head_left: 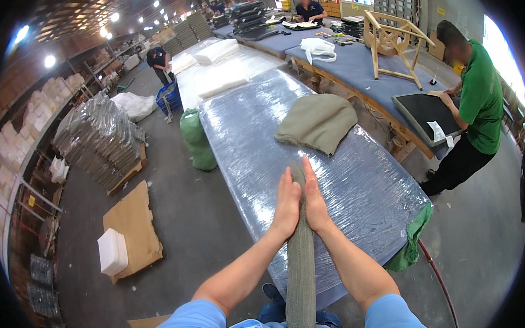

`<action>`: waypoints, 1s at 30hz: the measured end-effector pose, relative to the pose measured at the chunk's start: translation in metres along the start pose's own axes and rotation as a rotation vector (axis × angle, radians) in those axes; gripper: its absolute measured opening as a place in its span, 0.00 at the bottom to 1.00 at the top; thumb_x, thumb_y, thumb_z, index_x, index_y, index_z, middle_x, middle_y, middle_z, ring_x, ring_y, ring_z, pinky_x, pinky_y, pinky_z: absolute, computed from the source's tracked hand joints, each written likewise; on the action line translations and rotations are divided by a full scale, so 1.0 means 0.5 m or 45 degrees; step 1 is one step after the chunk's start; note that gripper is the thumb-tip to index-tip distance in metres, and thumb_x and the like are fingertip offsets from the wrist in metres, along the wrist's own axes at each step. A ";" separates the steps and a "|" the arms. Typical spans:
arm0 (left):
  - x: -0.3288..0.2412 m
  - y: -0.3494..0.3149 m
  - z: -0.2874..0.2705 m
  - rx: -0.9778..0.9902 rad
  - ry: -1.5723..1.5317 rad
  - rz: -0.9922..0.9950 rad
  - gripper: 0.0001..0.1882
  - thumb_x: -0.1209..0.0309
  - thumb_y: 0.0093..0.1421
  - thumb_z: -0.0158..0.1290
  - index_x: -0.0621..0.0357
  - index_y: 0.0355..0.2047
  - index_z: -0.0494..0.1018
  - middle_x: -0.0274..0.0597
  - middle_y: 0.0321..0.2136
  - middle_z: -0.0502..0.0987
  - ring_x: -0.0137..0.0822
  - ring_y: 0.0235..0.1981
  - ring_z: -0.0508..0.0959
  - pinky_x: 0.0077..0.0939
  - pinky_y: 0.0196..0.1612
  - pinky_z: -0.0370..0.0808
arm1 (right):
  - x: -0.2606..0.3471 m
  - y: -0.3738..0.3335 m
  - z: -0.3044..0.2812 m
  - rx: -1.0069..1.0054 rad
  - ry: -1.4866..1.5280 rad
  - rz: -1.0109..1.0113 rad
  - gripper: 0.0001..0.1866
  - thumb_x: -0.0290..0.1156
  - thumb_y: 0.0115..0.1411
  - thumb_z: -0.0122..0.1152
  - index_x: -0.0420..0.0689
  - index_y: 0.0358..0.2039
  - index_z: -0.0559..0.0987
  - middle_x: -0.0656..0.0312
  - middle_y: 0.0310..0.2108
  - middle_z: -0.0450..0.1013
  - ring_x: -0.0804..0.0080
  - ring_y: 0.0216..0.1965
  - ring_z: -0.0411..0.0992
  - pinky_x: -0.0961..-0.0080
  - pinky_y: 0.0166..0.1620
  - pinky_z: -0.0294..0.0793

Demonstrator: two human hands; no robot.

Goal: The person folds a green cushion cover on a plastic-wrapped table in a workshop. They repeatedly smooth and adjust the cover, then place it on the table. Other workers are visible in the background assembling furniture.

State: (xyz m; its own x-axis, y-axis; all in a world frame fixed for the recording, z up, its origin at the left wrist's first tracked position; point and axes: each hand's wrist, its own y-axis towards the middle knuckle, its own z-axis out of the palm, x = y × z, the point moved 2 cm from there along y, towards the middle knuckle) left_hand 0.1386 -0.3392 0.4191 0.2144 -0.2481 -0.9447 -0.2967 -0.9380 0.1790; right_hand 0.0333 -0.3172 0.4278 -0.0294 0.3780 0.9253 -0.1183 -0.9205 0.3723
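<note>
A grey-green fabric-covered cushion [301,277] stands edge-on in front of my body, its near end close to my shirt. My left hand [287,207] presses flat against its left side, fingers straight and pointing away from me. Against the opposite side lies my right hand [315,206], also flat, so the cushion is squeezed between both palms. Just beyond my fingertips, a folded piece of matching grey-green fabric [317,122] rests on the table wrapped in shiny clear film [246,145]. The cushion's broad faces are mostly hidden from this angle.
Green cloth [414,238] hangs at the table's right corner; a green sack [197,140] stands by its left edge. At right, a person in green [482,94] handles a dark panel [426,115] beside a wooden chair frame [390,46]. A wrapped stack [99,139] stands left.
</note>
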 end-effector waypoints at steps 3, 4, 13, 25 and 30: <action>-0.041 0.000 0.021 0.050 0.117 -0.123 0.39 0.49 0.77 0.33 0.63 0.77 0.42 0.61 0.77 0.43 0.57 0.79 0.40 0.49 0.77 0.42 | -0.007 0.001 -0.011 -0.091 0.217 -0.047 0.44 0.64 0.76 0.29 0.42 0.78 0.49 0.52 0.79 0.43 0.56 0.80 0.39 0.60 0.78 0.39; -0.045 0.003 0.027 0.053 0.143 -0.116 0.39 0.49 0.77 0.34 0.63 0.77 0.43 0.62 0.77 0.43 0.57 0.78 0.40 0.49 0.77 0.42 | -0.009 0.000 -0.016 -0.107 0.194 -0.031 0.45 0.65 0.75 0.31 0.42 0.78 0.49 0.53 0.79 0.44 0.57 0.79 0.40 0.61 0.77 0.40; -0.031 -0.033 0.012 0.053 -0.042 -0.050 0.37 0.54 0.77 0.34 0.65 0.77 0.41 0.65 0.77 0.38 0.59 0.78 0.37 0.48 0.78 0.39 | -0.013 -0.020 -0.025 0.063 0.023 0.131 0.38 0.56 0.79 0.28 0.42 0.78 0.48 0.50 0.79 0.42 0.54 0.80 0.37 0.61 0.78 0.36; -0.067 -0.067 0.013 0.121 0.318 -0.040 0.40 0.56 0.75 0.38 0.67 0.77 0.37 0.67 0.77 0.36 0.65 0.78 0.34 0.51 0.78 0.37 | 0.007 -0.067 -0.006 0.074 0.280 0.084 0.44 0.63 0.76 0.28 0.43 0.79 0.43 0.52 0.80 0.37 0.58 0.80 0.34 0.62 0.78 0.34; -0.052 -0.134 0.003 0.136 0.134 0.024 0.41 0.61 0.73 0.39 0.70 0.76 0.35 0.67 0.77 0.35 0.63 0.78 0.32 0.49 0.78 0.35 | 0.003 -0.106 -0.018 0.173 0.054 0.178 0.43 0.60 0.77 0.28 0.40 0.78 0.42 0.51 0.80 0.36 0.58 0.80 0.33 0.64 0.78 0.34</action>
State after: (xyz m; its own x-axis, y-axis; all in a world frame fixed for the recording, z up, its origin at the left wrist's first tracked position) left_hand 0.1517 -0.2695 0.4314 0.3027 -0.2945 -0.9064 -0.3978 -0.9033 0.1607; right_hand 0.0306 -0.2669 0.4087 -0.0783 0.2471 0.9658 0.0249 -0.9680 0.2497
